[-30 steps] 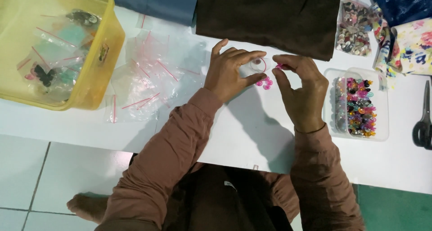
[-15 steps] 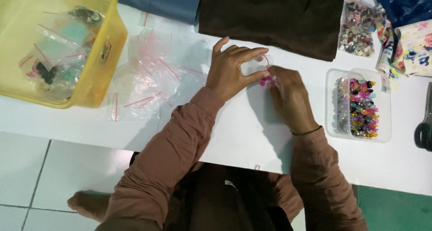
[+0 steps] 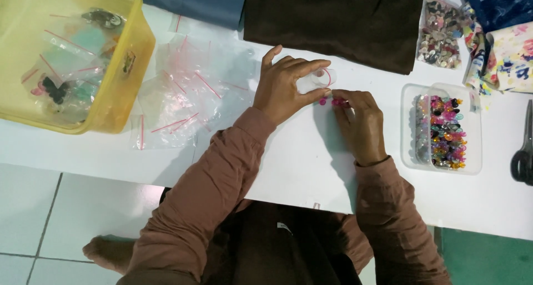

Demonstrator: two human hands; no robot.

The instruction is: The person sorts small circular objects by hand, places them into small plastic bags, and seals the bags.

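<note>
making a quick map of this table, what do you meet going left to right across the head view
yellow bin → loose clear zip bags → left hand holding a small clear bag → right hand at pink beads → clear bead box → scissors

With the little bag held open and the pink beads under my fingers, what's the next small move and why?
Probably pinch a few pink beads with the right hand and lift them to the small clear bag that the left hand holds just above them; the beads lie on the table.

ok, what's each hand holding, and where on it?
Left hand pinches a small clear bag by its open top edge. Right hand fingers rest on pink beads on the table; a grip cannot be told.
</note>
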